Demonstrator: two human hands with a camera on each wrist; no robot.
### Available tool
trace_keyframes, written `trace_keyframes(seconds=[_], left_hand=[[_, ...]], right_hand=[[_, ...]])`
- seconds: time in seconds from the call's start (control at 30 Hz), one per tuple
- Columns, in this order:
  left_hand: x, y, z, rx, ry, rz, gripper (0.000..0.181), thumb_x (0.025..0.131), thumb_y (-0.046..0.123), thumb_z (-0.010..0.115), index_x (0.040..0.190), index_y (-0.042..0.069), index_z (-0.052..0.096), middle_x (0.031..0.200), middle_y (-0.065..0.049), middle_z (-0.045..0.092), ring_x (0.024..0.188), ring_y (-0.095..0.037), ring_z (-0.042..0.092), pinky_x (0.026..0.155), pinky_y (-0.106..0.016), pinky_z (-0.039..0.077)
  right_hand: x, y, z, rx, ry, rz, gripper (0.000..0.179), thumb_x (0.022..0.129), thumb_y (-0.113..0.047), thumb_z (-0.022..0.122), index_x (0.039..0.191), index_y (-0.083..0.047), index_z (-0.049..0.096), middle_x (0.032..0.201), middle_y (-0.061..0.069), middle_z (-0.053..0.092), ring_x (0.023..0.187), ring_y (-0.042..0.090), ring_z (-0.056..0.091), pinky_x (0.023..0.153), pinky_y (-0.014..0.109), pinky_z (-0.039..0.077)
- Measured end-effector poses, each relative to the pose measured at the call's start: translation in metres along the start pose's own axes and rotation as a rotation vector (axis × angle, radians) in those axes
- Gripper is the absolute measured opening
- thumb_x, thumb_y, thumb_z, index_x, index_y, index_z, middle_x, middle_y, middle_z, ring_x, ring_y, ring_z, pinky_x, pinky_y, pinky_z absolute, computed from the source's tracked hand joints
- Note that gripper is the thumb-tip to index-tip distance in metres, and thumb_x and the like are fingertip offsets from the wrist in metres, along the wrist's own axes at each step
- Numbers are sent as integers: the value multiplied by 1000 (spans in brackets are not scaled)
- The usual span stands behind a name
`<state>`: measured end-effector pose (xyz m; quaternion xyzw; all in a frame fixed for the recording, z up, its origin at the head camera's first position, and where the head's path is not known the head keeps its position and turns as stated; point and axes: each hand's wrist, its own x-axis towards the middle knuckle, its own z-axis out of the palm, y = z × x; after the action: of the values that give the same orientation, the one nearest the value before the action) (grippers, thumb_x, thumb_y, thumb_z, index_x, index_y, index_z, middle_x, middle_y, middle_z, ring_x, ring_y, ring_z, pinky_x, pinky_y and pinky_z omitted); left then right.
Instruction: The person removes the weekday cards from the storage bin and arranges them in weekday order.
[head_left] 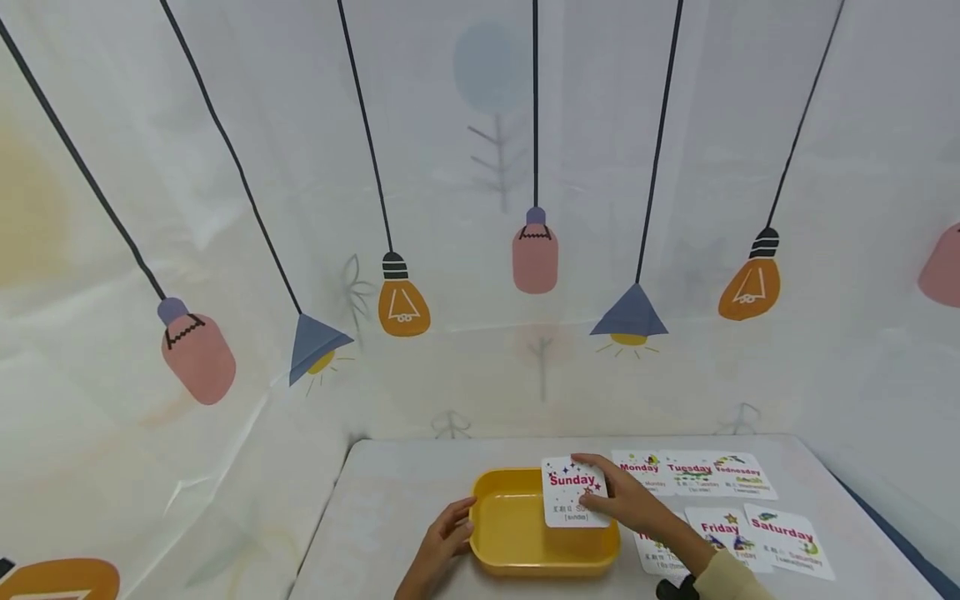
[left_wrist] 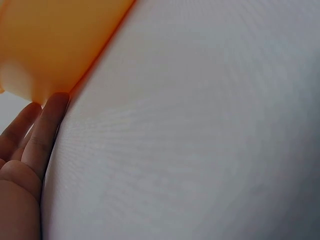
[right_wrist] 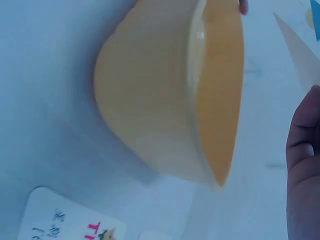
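My right hand [head_left: 626,500] pinches a white card [head_left: 562,510] printed "Sunday" in red, holding it over the right part of a yellow tray [head_left: 517,568]. In the right wrist view the hand [right_wrist: 305,150] is at the right edge, with part of the card [right_wrist: 300,55] above it, beyond the tray's wall [right_wrist: 145,90]. My left hand [head_left: 442,542] is at the tray's left side, its fingers touching the rim. In the left wrist view, straight fingertips [left_wrist: 57,102] rest against the yellow wall [left_wrist: 65,45] near the table surface.
Right of the tray lie cards in two rows: Monday [head_left: 637,461], Tuesday [head_left: 690,479] and Wednesday [head_left: 742,482] behind, then a partly hidden card [head_left: 652,557], Friday [head_left: 712,521] and Saturday [head_left: 787,542] in front. A wall covering with printed lamps [head_left: 536,258] surrounds the white table [head_left: 397,483].
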<state>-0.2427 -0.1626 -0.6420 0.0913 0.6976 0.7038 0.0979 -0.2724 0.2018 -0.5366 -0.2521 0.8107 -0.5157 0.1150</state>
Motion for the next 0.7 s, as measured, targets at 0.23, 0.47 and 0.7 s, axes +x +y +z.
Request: trace_keyframes(seconds=[0.23, 0.47, 0.7], left_hand=[[-3, 1, -1, -7, 3, 23, 51, 102, 24, 56, 147, 2, 45, 144, -31, 48, 122, -22, 60, 89, -32, 59], [-6, -1, 2, -11, 13, -6, 51, 101, 27, 58, 146, 7, 48, 144, -26, 50, 124, -24, 59, 89, -31, 59], [-9, 2, 5, 1, 7, 20, 51, 102, 25, 57, 147, 4, 46, 145, -30, 47, 124, -27, 59, 89, -32, 59]], right_hand=[[-29, 3, -12, 158, 11, -11, 70, 97, -17, 64, 155, -1, 27, 141, 33, 49, 101, 13, 70, 83, 31, 60], [-69, 8, -22, 170, 65, 51, 72, 97, -15, 63, 154, 5, 24, 139, 34, 49, 99, 11, 71, 81, 33, 61], [-109, 19, -28, 64, 135, 229, 71, 97, -25, 65, 153, 0, 31, 149, 25, 43, 99, 2, 64, 85, 20, 57]])
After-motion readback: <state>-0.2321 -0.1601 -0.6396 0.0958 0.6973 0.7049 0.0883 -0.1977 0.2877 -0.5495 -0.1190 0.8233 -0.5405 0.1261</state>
